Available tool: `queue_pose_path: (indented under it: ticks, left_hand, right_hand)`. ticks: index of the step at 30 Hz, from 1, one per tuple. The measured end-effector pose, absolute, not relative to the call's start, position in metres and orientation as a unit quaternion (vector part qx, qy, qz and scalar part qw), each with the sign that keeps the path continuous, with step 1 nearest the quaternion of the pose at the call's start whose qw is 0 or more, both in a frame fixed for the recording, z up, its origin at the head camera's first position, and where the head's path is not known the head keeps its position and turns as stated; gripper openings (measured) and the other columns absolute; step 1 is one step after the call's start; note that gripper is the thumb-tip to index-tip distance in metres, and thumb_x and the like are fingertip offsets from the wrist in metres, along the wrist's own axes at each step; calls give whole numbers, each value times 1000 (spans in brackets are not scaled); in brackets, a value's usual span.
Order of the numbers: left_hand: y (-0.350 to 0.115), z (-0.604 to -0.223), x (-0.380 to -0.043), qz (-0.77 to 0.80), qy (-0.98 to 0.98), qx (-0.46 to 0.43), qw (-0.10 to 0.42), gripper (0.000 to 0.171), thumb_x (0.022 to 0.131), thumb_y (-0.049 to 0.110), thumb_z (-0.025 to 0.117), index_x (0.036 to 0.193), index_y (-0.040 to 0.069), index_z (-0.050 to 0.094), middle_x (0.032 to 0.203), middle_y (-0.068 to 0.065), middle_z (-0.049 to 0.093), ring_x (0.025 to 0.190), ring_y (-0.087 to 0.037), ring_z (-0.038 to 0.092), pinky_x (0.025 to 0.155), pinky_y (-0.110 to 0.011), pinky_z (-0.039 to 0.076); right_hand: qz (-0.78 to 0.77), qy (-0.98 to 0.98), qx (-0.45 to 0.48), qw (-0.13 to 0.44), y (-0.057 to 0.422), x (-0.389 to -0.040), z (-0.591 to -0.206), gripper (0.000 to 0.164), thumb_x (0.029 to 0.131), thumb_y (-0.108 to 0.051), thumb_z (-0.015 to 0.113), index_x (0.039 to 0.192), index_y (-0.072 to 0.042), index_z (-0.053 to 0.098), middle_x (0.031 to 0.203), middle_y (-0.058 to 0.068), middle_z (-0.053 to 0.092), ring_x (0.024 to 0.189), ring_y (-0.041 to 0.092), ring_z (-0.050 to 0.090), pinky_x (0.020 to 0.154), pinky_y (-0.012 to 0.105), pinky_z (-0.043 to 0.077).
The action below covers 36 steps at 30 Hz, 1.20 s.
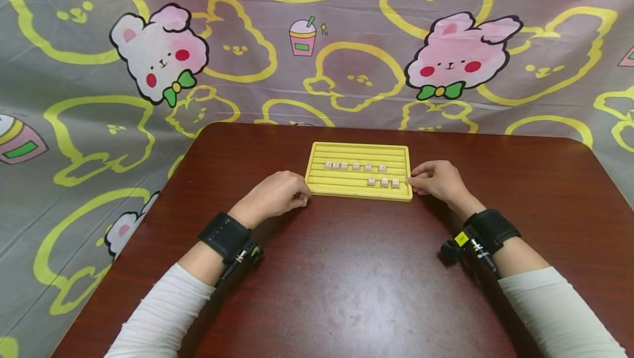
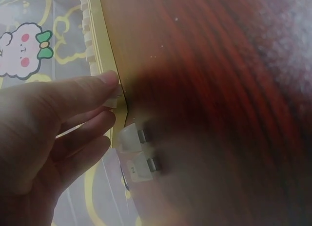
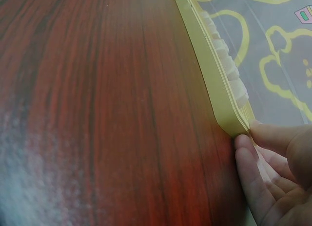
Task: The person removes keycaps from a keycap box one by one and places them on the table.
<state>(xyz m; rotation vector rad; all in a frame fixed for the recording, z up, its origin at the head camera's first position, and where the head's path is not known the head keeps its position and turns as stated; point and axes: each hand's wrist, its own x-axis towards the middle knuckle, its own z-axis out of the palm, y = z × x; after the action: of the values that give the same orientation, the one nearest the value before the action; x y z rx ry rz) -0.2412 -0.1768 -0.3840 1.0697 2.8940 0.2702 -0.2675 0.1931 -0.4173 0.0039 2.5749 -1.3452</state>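
A yellow ridged tray lies on the table, bearing several small white keycaps in two rows. At its front left corner my left hand has bent fingers. In the left wrist view the left hand pinches a small white keycap between thumb and fingers, beside the tray's edge. Just past those fingertips, two loose keycaps sit on the tabletop; one bears a letter. My right hand grips the tray's right edge, its thumb and fingers pinching the corner in the right wrist view.
The dark red-brown wooden table extends around the tray. Behind it hangs a grey curtain printed with rabbits and yellow outlines. Each wrist wears a black strap with a small camera.
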Motion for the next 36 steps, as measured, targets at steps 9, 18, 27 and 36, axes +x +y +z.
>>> queue_pose_path:
  ticks: [9, 18, 27, 36]
  left_hand:
    - [-178, -386, -242, 78, 937, 338, 21, 9, 83, 12, 79, 92, 14, 78, 87, 3, 71, 79, -11, 63, 73, -28, 54]
    - [-178, -388, -242, 71, 941, 330, 19, 12, 83, 13, 79, 95, 13, 78, 90, 1, 72, 82, -12, 65, 75, -30, 56]
    - [-179, -387, -242, 71, 945, 320, 22, 12, 82, 12, 80, 94, 14, 78, 85, 3, 70, 76, -10, 60, 71, -28, 53]
    - [-181, -387, -242, 72, 945, 318, 20, 11, 83, 11, 79, 93, 14, 78, 84, 2, 69, 76, -10, 61, 72, -29, 54]
  right_hand:
    - [-459, 881, 1, 116, 193, -268, -418, 36, 90, -17, 73, 116, 6, 64, 103, 21, 74, 72, 8, 69, 67, 26, 60]
    - [-459, 881, 3, 119, 194, -268, -417, 37, 89, -17, 73, 116, 6, 64, 103, 21, 73, 71, 8, 69, 66, 26, 60]
    - [-458, 880, 3, 122, 194, -269, -416, 36, 90, -16, 73, 116, 6, 64, 103, 20, 73, 72, 8, 69, 67, 26, 60]
    - [-461, 878, 4, 125, 193, -268, -415, 36, 90, -16, 73, 116, 6, 64, 104, 21, 73, 72, 8, 69, 67, 26, 60]
